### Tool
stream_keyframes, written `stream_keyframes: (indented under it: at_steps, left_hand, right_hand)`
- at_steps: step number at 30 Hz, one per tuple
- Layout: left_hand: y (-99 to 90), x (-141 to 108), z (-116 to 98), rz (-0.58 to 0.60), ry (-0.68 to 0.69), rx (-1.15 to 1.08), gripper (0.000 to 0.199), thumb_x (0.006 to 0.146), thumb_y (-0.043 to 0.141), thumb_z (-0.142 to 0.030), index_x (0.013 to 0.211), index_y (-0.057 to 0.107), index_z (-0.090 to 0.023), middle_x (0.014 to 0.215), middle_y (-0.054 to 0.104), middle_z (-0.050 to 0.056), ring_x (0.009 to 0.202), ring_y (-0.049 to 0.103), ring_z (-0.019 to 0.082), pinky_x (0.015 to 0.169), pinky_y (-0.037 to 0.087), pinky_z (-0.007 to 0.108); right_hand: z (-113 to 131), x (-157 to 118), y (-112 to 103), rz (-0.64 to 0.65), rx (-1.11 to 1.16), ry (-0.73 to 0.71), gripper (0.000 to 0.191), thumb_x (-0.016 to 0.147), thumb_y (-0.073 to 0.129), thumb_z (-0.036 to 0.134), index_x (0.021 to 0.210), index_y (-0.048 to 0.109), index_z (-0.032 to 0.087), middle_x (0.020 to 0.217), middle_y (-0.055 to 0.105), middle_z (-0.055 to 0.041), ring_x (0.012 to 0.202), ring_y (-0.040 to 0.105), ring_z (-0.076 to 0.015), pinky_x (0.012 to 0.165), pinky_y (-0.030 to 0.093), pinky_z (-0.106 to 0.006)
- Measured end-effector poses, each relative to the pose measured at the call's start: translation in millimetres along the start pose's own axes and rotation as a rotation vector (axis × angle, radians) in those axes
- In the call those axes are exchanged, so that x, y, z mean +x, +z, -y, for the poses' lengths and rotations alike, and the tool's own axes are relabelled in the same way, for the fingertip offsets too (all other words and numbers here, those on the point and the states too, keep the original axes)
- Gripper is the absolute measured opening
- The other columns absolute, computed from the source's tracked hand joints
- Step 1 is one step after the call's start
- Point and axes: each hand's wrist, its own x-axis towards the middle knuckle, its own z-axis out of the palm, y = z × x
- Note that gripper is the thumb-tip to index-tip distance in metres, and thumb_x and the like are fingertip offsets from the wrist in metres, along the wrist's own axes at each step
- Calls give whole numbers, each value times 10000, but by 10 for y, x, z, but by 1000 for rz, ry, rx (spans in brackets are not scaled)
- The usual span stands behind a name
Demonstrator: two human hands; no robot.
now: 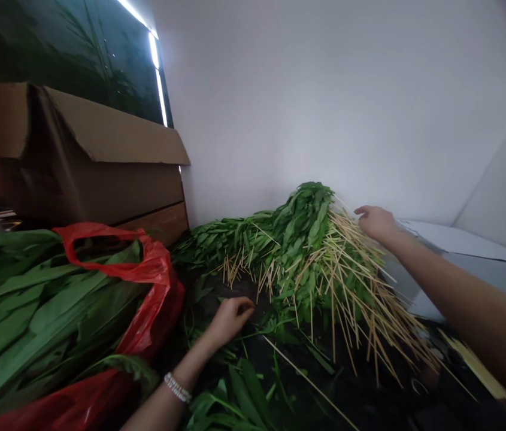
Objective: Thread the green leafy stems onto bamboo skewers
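Observation:
A big heap of green leaves [304, 221] on thin pale sticks [347, 275] lies against the wall, with the stick ends fanning out to the lower right. My right hand [376, 222] is at the upper right edge of the heap, fingers bent towards the stick tops; whether it holds anything is too small to tell. My left hand [231, 318], with a beaded bracelet on the wrist, is low in front of the heap over the dark surface. Its fingertips are pressed together, and what they hold, if anything, cannot be made out.
A red plastic bag [156, 299] full of long broad leaves [55, 311] stands at the left. Behind it is an open cardboard box [122, 185]. Loose leaves [250, 389] and a single stick lie in front. A white box [481, 263] is at the right.

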Motion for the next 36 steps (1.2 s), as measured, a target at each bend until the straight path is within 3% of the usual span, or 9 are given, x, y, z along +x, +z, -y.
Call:
stream_keyframes:
  at_steps: [6, 11, 15, 17, 19, 23, 30, 33, 36]
  left_hand:
    - [-12, 17, -6, -18, -12, -51, 196, 807, 545, -281, 861, 703, -178, 760, 724, 24, 715, 647, 177, 672, 452, 253]
    - [-18, 20, -39, -30, -15, -63, 209, 818, 543, -295, 844, 710, -172, 748, 728, 28, 701, 644, 179, 655, 450, 255]
    - [-12, 21, -30, -35, -24, -69, 209, 823, 544, -287, 842, 713, -166, 744, 726, 26, 706, 639, 176, 666, 443, 251]
    - [-12, 22, -13, -43, -31, -73, 204, 822, 548, -282, 836, 715, -166, 736, 722, 23, 700, 634, 172, 668, 436, 248]
    - [-16, 21, 6, -52, -39, -82, 199, 820, 552, -276, 835, 716, -166, 730, 720, 20, 692, 630, 169, 666, 434, 245]
    - [-52, 16, 39, -80, -61, -117, 187, 813, 563, -270, 842, 714, -164, 751, 727, 24, 711, 637, 170, 677, 439, 245]
    - [-218, 120, -11, -165, -113, -217, 278, 840, 515, -333, 871, 692, -121, 723, 717, 53, 705, 633, 173, 681, 460, 251]
    - [-309, 228, -171, -143, -111, -264, 323, 855, 488, -353, 926, 682, -105, 739, 719, 62, 690, 631, 163, 656, 464, 243]
    - [-432, 290, -466, -87, -102, -333, 336, 857, 492, -366, 957, 678, -103, 749, 719, 64, 678, 624, 153, 632, 463, 237]
  right_hand:
    - [161, -548, -373, -101, -54, -147, 356, 910, 384, 192, 1187, 601, 134, 1143, 600, -137, 1146, 476, -222, 945, 315, -374]
    - [556, -1841, -597, 19, 171, -580, 301, 915, 427, 273, 1140, 614, 202, 1072, 638, -76, 1017, 560, -215, 886, 433, -381]
    - [879, -2979, -423, 299, 212, -781, 474, 856, 523, 360, 1298, 510, 192, 1236, 596, -109, 1125, 537, -262, 912, 462, -422]
    - [975, -3395, -227, 318, 204, -967, 566, 817, 553, 389, 1327, 479, 153, 1233, 606, -132, 1126, 542, -283, 851, 489, -390]
    - [1022, -3690, -17, 302, 70, -958, 541, 822, 570, 257, 1348, 456, 209, 1226, 615, -124, 1111, 555, -283, 802, 486, -369]
    - [1054, -4019, 249, 301, -6, -860, 573, 842, 553, 266, 1393, 401, 218, 1200, 616, -156, 981, 604, -288, 717, 470, -366]
    - [1038, -4181, 321, 271, 62, -795, 517, 834, 588, 357, 1329, 477, 255, 973, 663, -90, 803, 592, -243, 651, 428, -337]
    - [996, -4147, 374, 299, 120, -815, 661, 745, 656, 502, 1317, 474, 225, 973, 654, -70, 779, 580, -233, 632, 428, -331]
    - [989, -4085, 406, 350, 151, -818, 712, 662, 729, 411, 1296, 478, 206, 942, 650, -46, 770, 578, -224, 618, 438, -315]
